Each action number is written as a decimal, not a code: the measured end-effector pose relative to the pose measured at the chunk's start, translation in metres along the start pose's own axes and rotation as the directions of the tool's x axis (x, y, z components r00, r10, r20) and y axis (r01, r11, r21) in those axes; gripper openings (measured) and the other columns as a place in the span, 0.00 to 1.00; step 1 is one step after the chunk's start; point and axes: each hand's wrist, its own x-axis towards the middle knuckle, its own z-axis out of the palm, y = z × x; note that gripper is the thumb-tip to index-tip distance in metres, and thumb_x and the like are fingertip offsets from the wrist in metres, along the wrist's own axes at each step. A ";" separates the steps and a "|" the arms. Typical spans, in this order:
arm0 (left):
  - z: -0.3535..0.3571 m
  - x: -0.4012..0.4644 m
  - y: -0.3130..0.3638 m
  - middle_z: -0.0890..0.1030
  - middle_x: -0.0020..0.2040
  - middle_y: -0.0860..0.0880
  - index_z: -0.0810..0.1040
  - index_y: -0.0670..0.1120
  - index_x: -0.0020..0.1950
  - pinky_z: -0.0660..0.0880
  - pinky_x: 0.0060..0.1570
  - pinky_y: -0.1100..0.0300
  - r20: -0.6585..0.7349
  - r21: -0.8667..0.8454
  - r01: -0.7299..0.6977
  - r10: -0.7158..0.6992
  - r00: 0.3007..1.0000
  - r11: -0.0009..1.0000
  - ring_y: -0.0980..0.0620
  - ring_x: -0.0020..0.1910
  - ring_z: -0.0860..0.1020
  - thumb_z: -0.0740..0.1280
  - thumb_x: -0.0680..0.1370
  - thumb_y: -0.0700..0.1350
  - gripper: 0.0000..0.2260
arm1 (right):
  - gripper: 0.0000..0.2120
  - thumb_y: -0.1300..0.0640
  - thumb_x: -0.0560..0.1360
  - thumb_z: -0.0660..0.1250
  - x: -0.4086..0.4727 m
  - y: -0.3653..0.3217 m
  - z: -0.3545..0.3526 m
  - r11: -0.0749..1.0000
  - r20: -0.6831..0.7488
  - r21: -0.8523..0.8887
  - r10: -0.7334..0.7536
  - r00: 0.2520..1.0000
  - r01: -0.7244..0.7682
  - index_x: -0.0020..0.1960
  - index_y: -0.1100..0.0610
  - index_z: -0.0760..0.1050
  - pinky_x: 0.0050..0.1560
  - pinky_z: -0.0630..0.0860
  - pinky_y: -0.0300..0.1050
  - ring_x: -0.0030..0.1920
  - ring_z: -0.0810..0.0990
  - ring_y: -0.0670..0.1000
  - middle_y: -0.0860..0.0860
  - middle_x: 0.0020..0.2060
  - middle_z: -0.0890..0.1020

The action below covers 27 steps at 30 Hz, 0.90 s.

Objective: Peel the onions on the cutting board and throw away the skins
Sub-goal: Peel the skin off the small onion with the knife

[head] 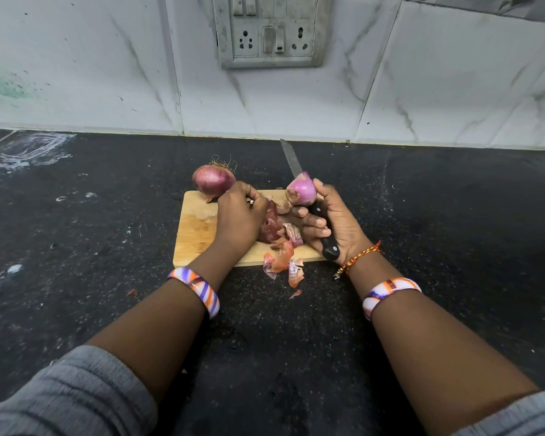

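A wooden cutting board (pixel 195 234) lies on the black counter. An unpeeled red onion (pixel 213 181) with dry roots sits at the board's far left corner. My left hand (pixel 239 215) hovers over the board with curled fingers next to that onion; what it pinches is hidden. My right hand (pixel 331 218) grips a black-handled knife (pixel 326 243), blade pointing away, and holds a peeled purple onion (pixel 302 192) between thumb and fingers. Loose onion skins (pixel 282 243) lie on the board's middle and spill over its near edge onto the counter.
The black speckled counter (pixel 107 247) runs to a white marble-tiled wall (pixel 107 73) with a switch and socket panel (pixel 269 29). White smears mark the counter's far left. Small skin scraps (pixel 295 294) lie in front of the board.
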 end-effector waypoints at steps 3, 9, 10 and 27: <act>-0.001 -0.001 -0.003 0.77 0.40 0.49 0.75 0.45 0.42 0.69 0.35 0.65 0.007 -0.115 -0.023 0.024 1.000 0.993 0.58 0.33 0.73 0.65 0.72 0.33 0.07 | 0.16 0.45 0.69 0.63 0.003 0.000 -0.003 1.000 -0.008 -0.002 0.003 1.000 -0.003 0.39 0.59 0.70 0.13 0.59 0.28 0.15 0.63 0.43 0.49 0.27 0.68; -0.004 -0.004 0.000 0.81 0.47 0.47 0.78 0.45 0.49 0.77 0.50 0.56 0.031 -0.307 -0.030 0.042 0.999 0.951 0.53 0.44 0.79 0.59 0.77 0.31 0.12 | 0.09 0.53 0.78 0.59 0.005 0.003 0.001 0.999 -0.113 -0.024 -0.031 0.993 0.028 0.45 0.59 0.69 0.13 0.60 0.29 0.16 0.65 0.43 0.52 0.34 0.71; -0.004 -0.004 -0.001 0.81 0.49 0.46 0.77 0.45 0.50 0.78 0.49 0.55 0.032 -0.315 -0.009 0.020 0.999 0.949 0.52 0.43 0.79 0.59 0.78 0.33 0.11 | 0.08 0.54 0.78 0.59 0.005 0.003 0.001 0.999 -0.132 -0.029 -0.041 0.990 0.037 0.45 0.59 0.69 0.13 0.60 0.28 0.16 0.65 0.42 0.53 0.33 0.72; -0.002 -0.002 -0.008 0.81 0.47 0.47 0.79 0.42 0.51 0.78 0.50 0.49 -0.039 -0.238 -0.141 0.136 0.990 0.961 0.48 0.44 0.79 0.58 0.76 0.31 0.12 | 0.09 0.67 0.78 0.57 -0.001 0.005 0.010 0.993 -0.145 -0.069 -0.110 0.983 0.100 0.42 0.57 0.69 0.15 0.58 0.27 0.18 0.64 0.41 0.48 0.28 0.76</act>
